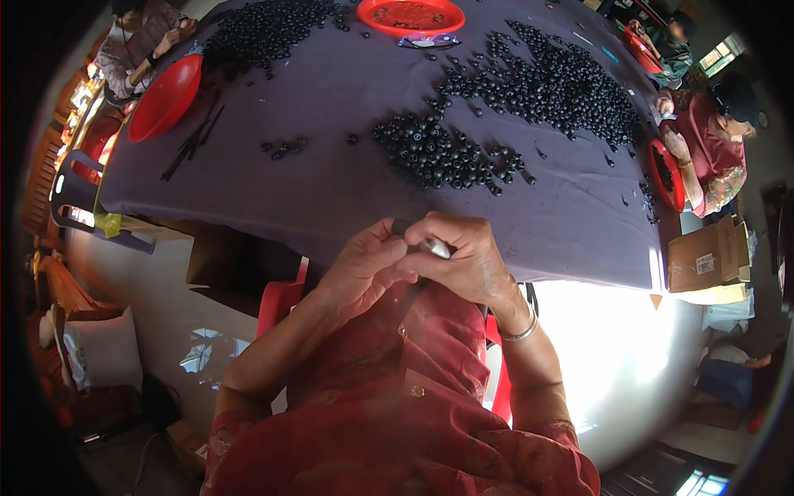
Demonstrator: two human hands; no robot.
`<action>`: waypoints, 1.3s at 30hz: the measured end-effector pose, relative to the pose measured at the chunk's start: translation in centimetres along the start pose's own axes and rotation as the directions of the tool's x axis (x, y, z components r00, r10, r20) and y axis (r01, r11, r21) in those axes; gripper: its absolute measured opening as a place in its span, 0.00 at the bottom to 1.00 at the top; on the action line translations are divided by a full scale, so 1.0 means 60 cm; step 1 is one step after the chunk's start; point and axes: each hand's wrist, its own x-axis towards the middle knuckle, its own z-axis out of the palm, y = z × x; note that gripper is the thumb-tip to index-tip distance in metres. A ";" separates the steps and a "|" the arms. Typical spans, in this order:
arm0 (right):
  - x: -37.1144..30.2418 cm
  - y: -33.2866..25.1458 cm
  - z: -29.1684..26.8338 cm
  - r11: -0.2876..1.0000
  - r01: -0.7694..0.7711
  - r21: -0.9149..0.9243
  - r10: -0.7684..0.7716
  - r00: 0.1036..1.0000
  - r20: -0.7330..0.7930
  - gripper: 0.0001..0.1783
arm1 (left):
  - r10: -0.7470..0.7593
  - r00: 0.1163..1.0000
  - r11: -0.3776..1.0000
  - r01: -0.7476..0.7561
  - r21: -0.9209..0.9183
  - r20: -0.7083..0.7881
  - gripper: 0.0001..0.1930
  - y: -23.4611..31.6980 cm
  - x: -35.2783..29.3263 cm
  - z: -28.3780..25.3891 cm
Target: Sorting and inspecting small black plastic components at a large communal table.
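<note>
- Both hands meet at the table edge: left hand and right hand pinch a small dark piece with a silvery tool.
- Red bowl holds beads; another red bowl tilts, contents unclear.
- Black beads lie heaped on the purple cloth.

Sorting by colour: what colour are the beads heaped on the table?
Black, glossy beads; head view shows them best.

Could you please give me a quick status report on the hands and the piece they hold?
Left hand and right hand pinch one small dark piece together. Black bead pile beyond on purple cloth. Nothing between.
</note>
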 end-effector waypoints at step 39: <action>-0.003 0.007 0.014 0.849 0.215 -0.482 -0.268 0.962 -0.044 0.17 | 0.201 0.978 0.978 -0.198 -0.067 0.045 0.04 0.032 0.002 0.001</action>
